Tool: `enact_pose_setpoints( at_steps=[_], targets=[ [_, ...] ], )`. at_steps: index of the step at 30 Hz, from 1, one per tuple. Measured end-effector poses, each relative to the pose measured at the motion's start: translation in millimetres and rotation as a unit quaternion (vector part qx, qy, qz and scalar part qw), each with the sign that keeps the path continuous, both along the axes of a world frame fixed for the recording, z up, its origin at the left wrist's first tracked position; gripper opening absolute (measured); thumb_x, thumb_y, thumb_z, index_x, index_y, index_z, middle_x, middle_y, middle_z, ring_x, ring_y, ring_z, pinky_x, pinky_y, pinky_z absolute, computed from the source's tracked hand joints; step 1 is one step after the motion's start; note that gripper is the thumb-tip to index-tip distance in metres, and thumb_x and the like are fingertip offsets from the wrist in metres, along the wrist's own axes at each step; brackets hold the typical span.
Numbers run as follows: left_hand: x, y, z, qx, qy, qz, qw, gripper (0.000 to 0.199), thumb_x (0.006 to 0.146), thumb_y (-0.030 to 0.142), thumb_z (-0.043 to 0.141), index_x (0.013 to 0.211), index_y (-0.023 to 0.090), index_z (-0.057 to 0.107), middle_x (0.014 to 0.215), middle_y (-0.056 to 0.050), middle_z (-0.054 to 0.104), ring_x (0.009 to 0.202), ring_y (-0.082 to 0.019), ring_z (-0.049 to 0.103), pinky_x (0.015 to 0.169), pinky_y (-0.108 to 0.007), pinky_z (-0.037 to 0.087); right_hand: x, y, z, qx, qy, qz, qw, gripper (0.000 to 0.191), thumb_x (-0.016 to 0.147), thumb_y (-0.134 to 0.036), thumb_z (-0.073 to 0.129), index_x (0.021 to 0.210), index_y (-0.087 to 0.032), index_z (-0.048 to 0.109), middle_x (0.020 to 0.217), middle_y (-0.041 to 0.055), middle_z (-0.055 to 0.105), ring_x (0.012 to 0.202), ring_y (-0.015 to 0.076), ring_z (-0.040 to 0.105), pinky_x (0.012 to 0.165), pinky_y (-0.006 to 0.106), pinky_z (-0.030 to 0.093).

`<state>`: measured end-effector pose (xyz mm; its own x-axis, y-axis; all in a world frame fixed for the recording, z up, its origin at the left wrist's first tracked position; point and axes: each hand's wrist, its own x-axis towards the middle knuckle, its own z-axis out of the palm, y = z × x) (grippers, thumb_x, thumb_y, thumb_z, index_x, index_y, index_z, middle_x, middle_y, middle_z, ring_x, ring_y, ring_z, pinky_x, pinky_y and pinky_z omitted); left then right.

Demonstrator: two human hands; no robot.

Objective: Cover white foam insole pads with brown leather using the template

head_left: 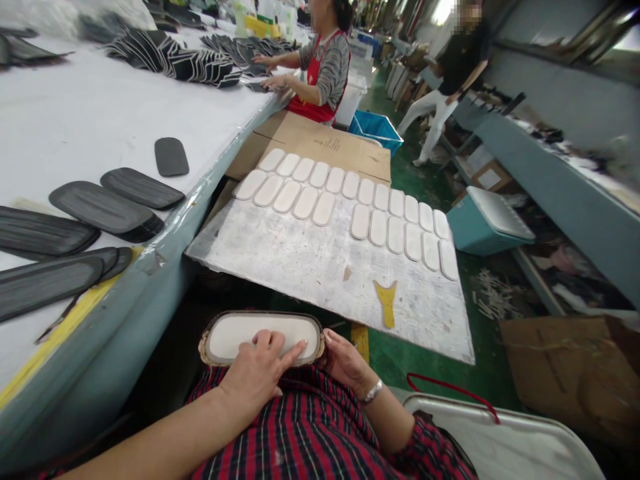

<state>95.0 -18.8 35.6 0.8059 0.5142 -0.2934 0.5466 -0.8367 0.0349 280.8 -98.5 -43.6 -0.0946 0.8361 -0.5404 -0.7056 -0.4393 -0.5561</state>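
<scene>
A long oval panel [235, 339], white in the middle with a dark rim and rough brownish edging, lies across my lap. My left hand [263, 363] rests on its white face, the index finger stretched toward the right end and the other fingers partly bent. At that right end, my right hand [345, 360] pinches the panel's edge between thumb and fingers. Its fingertips are partly hidden behind the rim. Ahead is a whitish board [280, 257] bearing two rows of smaller white oval pieces [324, 208]. A yellow Y-shaped piece [387, 303] lies near the board's front edge.
On the left, a white-covered table [100, 133] holds stacks of dark oval pieces [105, 207]. A co-worker in a red apron [325, 73] handles dark pieces at its far end. A teal lidded bin [487, 220] and a cardboard box [565, 367] stand right. Another person [450, 73] is farther back.
</scene>
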Motion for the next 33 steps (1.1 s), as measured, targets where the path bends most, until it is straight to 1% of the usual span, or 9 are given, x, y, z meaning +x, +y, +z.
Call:
enact_pose_setpoints(
  at_steps=[5, 10, 13, 16, 19, 22, 24, 28, 33],
  targets=[
    [-2.4, 6.5, -6.0, -0.015, -0.002, -0.004, 1.000, 0.096, 0.049, 0.049, 0.076, 0.132, 0.042, 0.029, 0.101, -0.012, 0.046, 0.087, -0.031, 0.042, 0.059, -0.039, 0.043, 5.5, 13.7, 1.4, -0.005, -0.030, 0.071, 0.997, 0.035, 0.068, -0.042, 0.068, 0.072, -0.018, 0.042, 0.060, -0.0060, 0.046, 0.052, 0.0063, 0.046, 0.049, 0.018, 0.036],
    [2.8, 5.4, -2.4, -0.018, 0.006, 0.014, 1.000, 0.084, 0.059, 0.048, 0.071, 0.132, 0.040, 0.031, 0.102, -0.015, 0.049, 0.090, -0.034, 0.044, 0.060, -0.044, 0.043, 11.6, 32.4, 25.0, -0.026, -0.225, 0.182, 0.957, 0.037, 0.071, -0.049, 0.061, 0.070, -0.018, 0.041, 0.057, -0.0062, 0.052, 0.050, 0.0107, 0.055, 0.050, 0.024, 0.042],
    [0.9, -0.7, 6.1, -0.053, -0.022, 0.041, 0.997, 0.084, 0.059, 0.054, 0.068, 0.133, 0.039, 0.030, 0.112, -0.017, 0.048, 0.099, -0.037, 0.043, 0.070, -0.054, 0.041, 12.8, 36.3, 36.5, -0.061, -0.325, 0.226, 0.916, 0.039, 0.071, -0.053, 0.057, 0.069, -0.020, 0.038, 0.053, -0.0063, 0.052, 0.049, 0.0137, 0.058, 0.045, 0.022, 0.037],
    [-26.4, -3.1, 14.4, -0.143, -0.121, 0.087, 0.978, 0.085, 0.062, 0.058, 0.063, 0.135, 0.036, 0.027, 0.122, -0.015, 0.047, 0.111, -0.036, 0.041, 0.087, -0.057, 0.034, 11.9, 34.7, 39.6, -0.077, -0.309, 0.235, 0.918, 0.040, 0.069, -0.055, 0.057, 0.069, -0.020, 0.037, 0.052, -0.0068, 0.051, 0.046, 0.0125, 0.057, 0.043, 0.021, 0.034],
    [-79.1, 6.2, 10.0, -0.269, -0.348, 0.246, 0.864, 0.049, 0.082, 0.045, 0.046, 0.128, 0.029, 0.041, 0.117, -0.008, 0.054, 0.108, -0.023, 0.048, 0.094, -0.041, 0.038, 9.6, 30.7, 39.4, -0.079, -0.266, 0.211, 0.937, 0.040, 0.068, -0.054, 0.059, 0.069, -0.020, 0.038, 0.056, -0.0066, 0.051, 0.047, 0.0105, 0.056, 0.047, 0.021, 0.036],
    [-125.9, 29.1, -15.9, -0.283, -0.575, 0.489, 0.592, 0.033, 0.083, 0.042, 0.046, 0.108, 0.022, 0.053, 0.093, -0.001, 0.060, 0.088, -0.014, 0.056, 0.080, -0.027, 0.046, 8.4, 29.5, 40.1, -0.078, -0.232, 0.193, 0.950, 0.039, 0.070, -0.051, 0.060, 0.070, -0.020, 0.038, 0.059, -0.0069, 0.051, 0.051, 0.0101, 0.058, 0.053, 0.022, 0.040],
    [-138.8, 45.1, -37.5, -0.381, -0.586, 0.529, 0.481, 0.032, 0.076, 0.041, 0.058, 0.100, 0.020, 0.054, 0.084, 0.001, 0.058, 0.075, -0.010, 0.056, 0.066, -0.020, 0.046, 8.8, 30.7, 41.5, -0.075, -0.215, 0.195, 0.954, 0.037, 0.072, -0.048, 0.061, 0.070, -0.019, 0.039, 0.060, -0.0070, 0.051, 0.053, 0.0096, 0.058, 0.056, 0.023, 0.042],
    [-125.9, 60.8, -66.0, -0.521, -0.541, 0.483, 0.450, 0.036, 0.068, 0.045, 0.064, 0.085, 0.015, 0.053, 0.068, 0.002, 0.052, 0.057, -0.008, 0.052, 0.054, -0.021, 0.044, 11.0, 32.7, 42.7, -0.071, -0.186, 0.200, 0.959, 0.034, 0.073, -0.045, 0.062, 0.069, -0.019, 0.041, 0.062, -0.0057, 0.051, 0.054, 0.0089, 0.058, 0.058, 0.023, 0.044],
    [-110.5, 63.9, -71.9, -0.581, -0.524, 0.436, 0.444, 0.042, 0.061, 0.048, 0.069, 0.079, 0.016, 0.047, 0.064, 0.004, 0.048, 0.054, -0.007, 0.049, 0.055, -0.021, 0.043, 14.1, 30.5, 34.9, -0.064, -0.152, 0.171, 0.971, 0.033, 0.071, -0.041, 0.066, 0.065, -0.018, 0.044, 0.060, -0.0054, 0.049, 0.053, 0.0071, 0.054, 0.058, 0.022, 0.046]
  ],
)
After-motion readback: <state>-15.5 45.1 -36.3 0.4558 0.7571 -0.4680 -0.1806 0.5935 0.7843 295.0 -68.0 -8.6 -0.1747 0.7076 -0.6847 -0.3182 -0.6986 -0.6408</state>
